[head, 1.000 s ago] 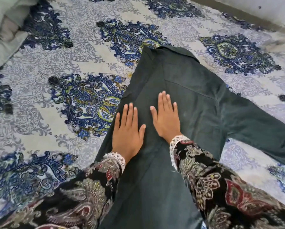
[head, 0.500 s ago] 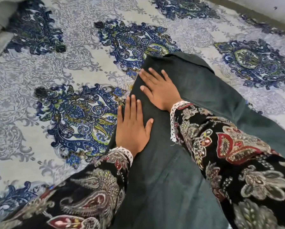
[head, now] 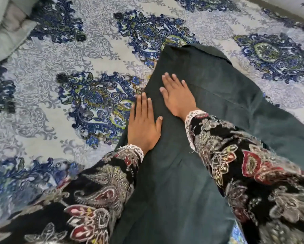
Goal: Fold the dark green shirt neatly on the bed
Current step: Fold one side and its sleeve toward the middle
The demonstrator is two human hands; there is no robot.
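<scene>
The dark green shirt [head: 209, 88] lies flat on the bed, collar end pointing away from me, its left side folded in to a straight edge. One sleeve stretches out to the right. My left hand [head: 143, 127] presses flat on the shirt's left edge, fingers straight. My right hand [head: 177, 95] lies flat a little farther up the cloth, fingers pointing up and left. Both forearms, in black patterned sleeves, cover parts of the shirt's lower half.
The bed [head: 77, 106] carries a pale sheet with blue ornamental medallions. A grey-green pillow or folded blanket [head: 5, 27] sits at the top left corner. A strip of pale wall [head: 288, 7] runs along the top right.
My right hand slid up the shirt toward the collar, then came back down a little. My left hand stayed flat on the left edge.
</scene>
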